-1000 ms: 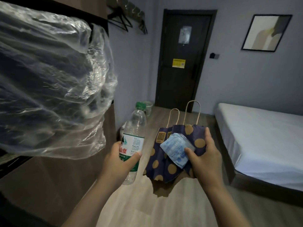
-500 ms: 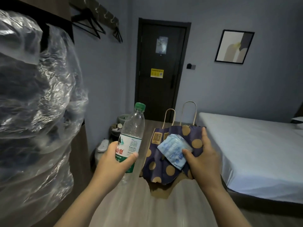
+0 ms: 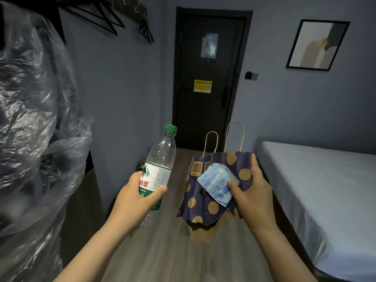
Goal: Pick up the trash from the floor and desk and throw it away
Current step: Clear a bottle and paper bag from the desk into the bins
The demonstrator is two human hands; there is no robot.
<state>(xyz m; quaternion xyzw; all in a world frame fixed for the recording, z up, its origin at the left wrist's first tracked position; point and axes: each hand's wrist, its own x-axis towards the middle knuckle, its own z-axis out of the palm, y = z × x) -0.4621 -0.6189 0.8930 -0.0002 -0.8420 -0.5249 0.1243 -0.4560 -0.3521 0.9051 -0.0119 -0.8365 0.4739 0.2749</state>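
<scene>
Nearer now stands the door (image 3: 209, 78) as the person walks on. Left hand (image 3: 138, 200) grips the bottle (image 3: 160, 157), right hand (image 3: 254, 192) pinches the paper bag (image 3: 205, 202) and packet (image 3: 215, 182); binning seems next.

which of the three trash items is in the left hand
The clear water bottle with the green cap: the left hand grips it alone, while the right hand holds both the polka-dot paper bag and the light blue packet.

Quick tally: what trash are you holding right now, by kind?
1 plastic water bottle, in the left hand
1 polka-dot paper bag, in the right hand
1 light blue packet, in the right hand
Total: 3
</scene>
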